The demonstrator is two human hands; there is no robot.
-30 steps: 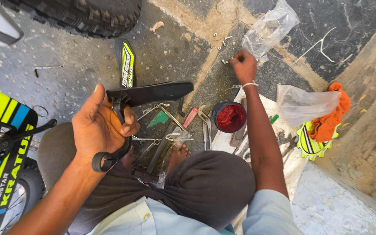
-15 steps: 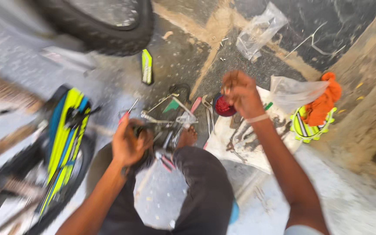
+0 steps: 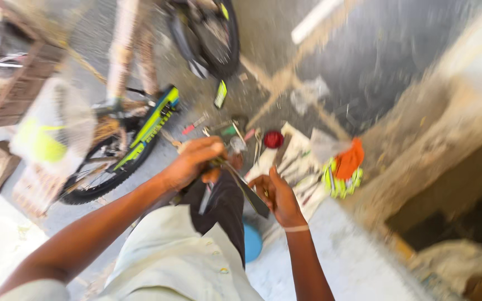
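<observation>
**Dark bar slants between the two hands**

The left hand (image 3: pixel 193 161) is closed around the upper end of a long dark bar (image 3: pixel 246 192), which looks like a bicycle saddle seen edge-on, though motion blur keeps its exact shape uncertain. From that grip the bar's long axis runs down and to the right, over the person's dark-trousered knee (image 3: pixel 221 206).

The right hand (image 3: pixel 279 196) sits at the bar's lower end, just right of it, palm turned inward and fingers (image 3: pixel 263 184) curled loosely; whether they touch the bar or merely hover beside it, I cannot tell. So the left hand has the firm hold, and the bar's free end points toward the right palm.

Beyond the hands, tools (image 3: pixel 302 167) lie scattered on the ground near a red tin (image 3: pixel 273 139) and an orange cloth (image 3: pixel 348 159). A bicycle (image 3: pixel 140 139) with yellow-green frame stands to the left.
</observation>
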